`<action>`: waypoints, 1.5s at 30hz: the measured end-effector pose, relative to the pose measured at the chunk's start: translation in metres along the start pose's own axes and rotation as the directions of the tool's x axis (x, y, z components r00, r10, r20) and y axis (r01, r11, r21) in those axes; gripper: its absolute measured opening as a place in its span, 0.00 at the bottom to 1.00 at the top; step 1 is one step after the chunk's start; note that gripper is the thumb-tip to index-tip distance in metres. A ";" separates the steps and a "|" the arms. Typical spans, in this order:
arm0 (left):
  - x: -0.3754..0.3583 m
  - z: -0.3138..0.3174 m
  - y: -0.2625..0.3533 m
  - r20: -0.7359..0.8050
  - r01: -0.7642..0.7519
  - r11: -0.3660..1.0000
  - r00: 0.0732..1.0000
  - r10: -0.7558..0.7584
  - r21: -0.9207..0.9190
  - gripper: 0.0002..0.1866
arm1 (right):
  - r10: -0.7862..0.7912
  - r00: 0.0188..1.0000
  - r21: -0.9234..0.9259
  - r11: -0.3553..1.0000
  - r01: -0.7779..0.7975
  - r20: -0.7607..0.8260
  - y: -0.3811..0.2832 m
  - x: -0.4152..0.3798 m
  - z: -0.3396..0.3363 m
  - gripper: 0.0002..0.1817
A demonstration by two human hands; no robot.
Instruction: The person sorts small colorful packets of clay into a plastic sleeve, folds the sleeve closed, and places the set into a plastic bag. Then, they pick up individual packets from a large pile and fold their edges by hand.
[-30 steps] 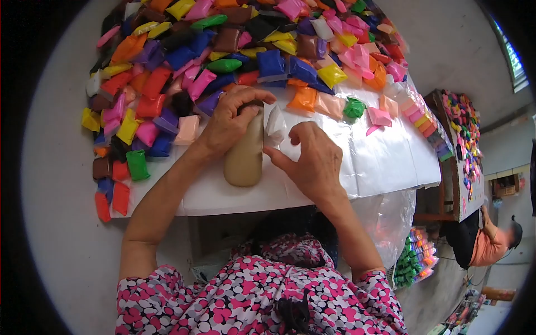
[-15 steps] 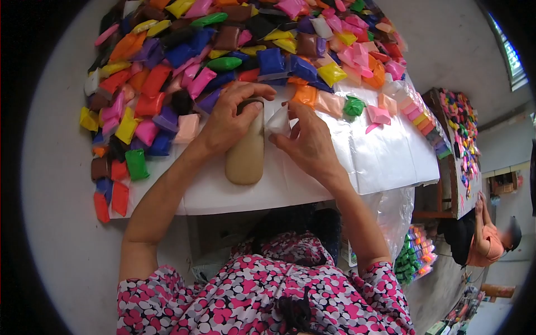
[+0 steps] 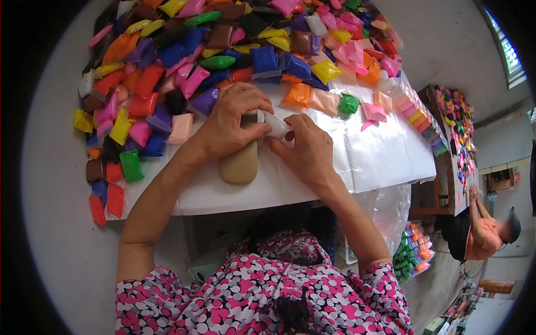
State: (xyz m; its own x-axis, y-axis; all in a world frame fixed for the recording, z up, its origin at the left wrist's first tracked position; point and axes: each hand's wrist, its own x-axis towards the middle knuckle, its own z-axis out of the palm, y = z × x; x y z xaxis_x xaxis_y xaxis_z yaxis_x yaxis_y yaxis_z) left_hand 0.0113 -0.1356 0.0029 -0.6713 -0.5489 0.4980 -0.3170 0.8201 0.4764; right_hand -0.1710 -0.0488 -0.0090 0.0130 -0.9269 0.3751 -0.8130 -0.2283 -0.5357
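Note:
A small white packet (image 3: 276,126) is between my two hands, above the white sheet. My left hand (image 3: 233,118) is closed, its thumb and forefinger at the packet's left edge. From the other side, my right hand (image 3: 307,149) pinches the packet between thumb and fingers. Under my left hand lies a tan, round-ended flat block (image 3: 238,166); its far part is mostly covered by that hand. A purple packet (image 3: 205,101) sits just left of my left hand, and an orange packet (image 3: 296,95) lies beyond my right hand.
Many coloured packets (image 3: 151,81) pile across the far and left table. Stacked small packets (image 3: 416,114) line the right edge of the white sheet (image 3: 368,162). Farther right, a person (image 3: 484,237) is at another packet-covered table (image 3: 446,162). Bagged colourful packets (image 3: 413,251) stand below.
My hands have come closer together. The white packet has moved left with my right hand, and my left thumb now meets it. The view has shifted slightly.

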 end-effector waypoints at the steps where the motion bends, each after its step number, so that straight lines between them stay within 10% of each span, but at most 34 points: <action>1: 0.000 0.000 0.001 -0.009 0.007 1.000 1.000 -0.007 -0.008 0.17 | -0.011 0.999 -0.057 0.998 0.010 -0.032 -0.003 0.000 0.003 0.19; 8: 0.000 0.002 -0.002 -0.045 0.042 0.996 0.998 -0.046 -0.081 0.15 | 0.008 1.000 -0.236 0.972 -0.012 -0.016 -0.012 0.004 0.008 0.21; 14: 0.001 0.002 -0.001 -0.034 0.026 0.996 0.999 -0.029 -0.085 0.12 | 0.096 0.965 0.095 0.988 -0.123 0.245 -0.004 0.008 -0.012 0.30; 35: 0.003 0.005 -0.004 -0.142 0.040 0.992 0.988 -0.057 -0.119 0.05 | -0.385 0.902 -0.337 0.890 0.308 -0.193 -0.005 -0.003 -0.003 0.12; 41: 0.001 0.005 -0.006 -0.133 0.064 0.983 0.987 -0.088 -0.174 0.06 | 0.020 0.991 0.322 0.945 -0.062 0.132 -0.012 -0.004 -0.025 0.23; 45: 0.002 0.008 -0.007 -0.155 0.053 0.958 0.983 -0.100 -0.283 0.04 | -0.032 0.935 0.310 0.947 -0.085 0.353 -0.001 0.013 -0.030 0.28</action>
State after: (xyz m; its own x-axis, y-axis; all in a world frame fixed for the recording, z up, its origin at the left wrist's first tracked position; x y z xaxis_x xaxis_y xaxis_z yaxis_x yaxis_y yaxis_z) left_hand 0.0071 -0.1414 -0.0054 -0.5242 -0.6469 0.5538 -0.1494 0.7102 0.6880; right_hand -0.1878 -0.0519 0.0190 0.2437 -0.9646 0.1008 -0.5908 -0.2301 -0.7733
